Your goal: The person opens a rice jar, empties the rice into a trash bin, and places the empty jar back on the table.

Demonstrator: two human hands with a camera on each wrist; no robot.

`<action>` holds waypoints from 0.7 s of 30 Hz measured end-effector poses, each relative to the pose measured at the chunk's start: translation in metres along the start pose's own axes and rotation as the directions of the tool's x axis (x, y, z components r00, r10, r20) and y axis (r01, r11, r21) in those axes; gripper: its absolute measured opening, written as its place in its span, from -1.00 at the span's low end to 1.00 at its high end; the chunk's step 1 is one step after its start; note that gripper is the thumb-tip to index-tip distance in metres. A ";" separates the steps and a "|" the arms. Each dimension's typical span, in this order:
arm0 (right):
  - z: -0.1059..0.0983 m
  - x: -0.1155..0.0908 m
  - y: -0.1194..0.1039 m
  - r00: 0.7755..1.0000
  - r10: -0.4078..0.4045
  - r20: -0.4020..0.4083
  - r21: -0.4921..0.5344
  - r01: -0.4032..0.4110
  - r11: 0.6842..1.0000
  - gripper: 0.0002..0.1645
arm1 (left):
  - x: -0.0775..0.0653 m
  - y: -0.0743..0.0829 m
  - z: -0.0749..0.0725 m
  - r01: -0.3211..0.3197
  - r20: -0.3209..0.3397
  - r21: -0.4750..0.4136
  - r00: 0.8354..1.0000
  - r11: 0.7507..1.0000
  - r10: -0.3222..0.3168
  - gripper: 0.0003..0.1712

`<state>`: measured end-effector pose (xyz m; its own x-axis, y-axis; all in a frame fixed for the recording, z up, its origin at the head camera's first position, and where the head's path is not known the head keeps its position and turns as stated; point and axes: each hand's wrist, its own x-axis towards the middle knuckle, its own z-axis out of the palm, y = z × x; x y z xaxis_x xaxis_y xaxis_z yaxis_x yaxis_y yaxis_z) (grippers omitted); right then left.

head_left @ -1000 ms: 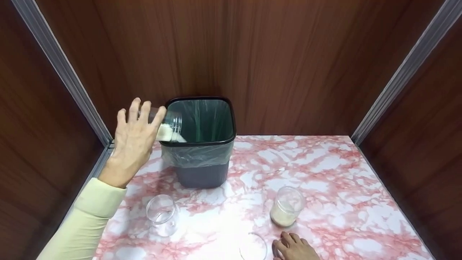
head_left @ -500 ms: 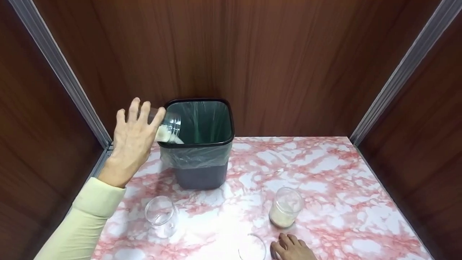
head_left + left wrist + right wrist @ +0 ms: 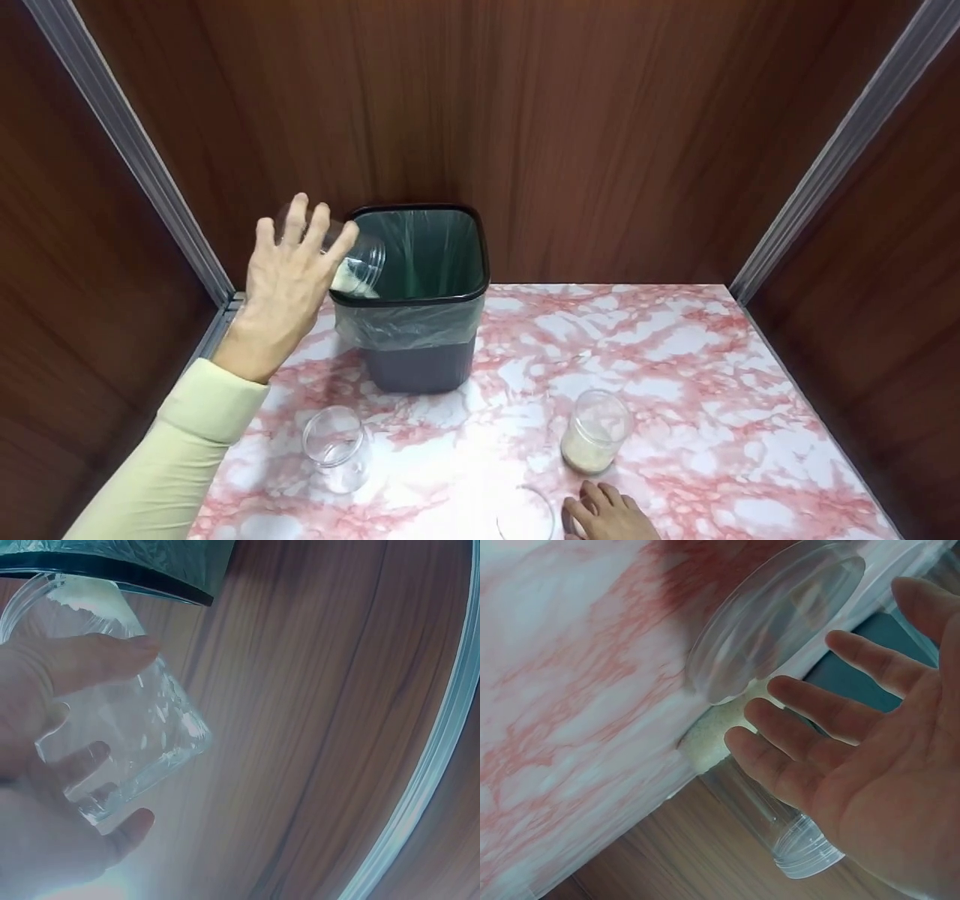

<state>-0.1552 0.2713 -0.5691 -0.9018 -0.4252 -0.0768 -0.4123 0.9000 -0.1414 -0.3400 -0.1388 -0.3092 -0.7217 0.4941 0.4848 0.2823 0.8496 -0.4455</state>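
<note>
My left hand (image 3: 289, 289) grips a clear plastic jar (image 3: 169, 720) around its side. The jar is tipped, its mouth over the left rim of a lined trash bin (image 3: 420, 367). Pale grains (image 3: 94, 598) lie along the jar's lower side near the mouth. Low in the head view, my right hand (image 3: 613, 516) is by the table with loosely bent fingers. Nearest to it are a clear round lid (image 3: 780, 622) and an upright clear jar (image 3: 596, 435) with pale grains at its bottom. In the right wrist view that hand's palm shows and holds nothing.
Another clear jar (image 3: 337, 450), with no grains visible in it, stands upright below the left forearm. Brown wood-grain panels (image 3: 600, 150) enclose the back and sides of the marbled red-and-white table (image 3: 675, 352). Grey metal strips run along the corners.
My left hand has moved slightly up and right, tipping the jar's mouth further down into the bin. Fewer grains show in the jar. The right hand stays in nearly the same place.
</note>
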 end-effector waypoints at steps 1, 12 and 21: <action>0.000 0.000 0.000 1.000 0.001 -0.004 0.004 -0.001 1.000 -0.41 | 0.000 0.000 0.000 -0.003 0.011 0.005 1.000 1.000 0.003 0.21; -0.001 0.001 -0.002 0.999 -0.003 -0.048 -0.030 0.001 1.000 -0.46 | 0.008 0.007 -0.008 -0.068 0.088 0.090 0.994 0.994 0.060 0.16; -0.002 0.002 -0.002 0.998 -0.012 -0.062 -0.033 0.010 0.999 -0.51 | 0.018 0.003 -0.017 -0.190 0.150 0.187 0.975 0.964 0.163 0.24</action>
<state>-0.1562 0.2692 -0.5672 -0.9030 -0.4294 -0.0132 -0.4255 0.8983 -0.1097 -0.3414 -0.1245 -0.2888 -0.7522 0.5928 0.2877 0.2908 0.6904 -0.6624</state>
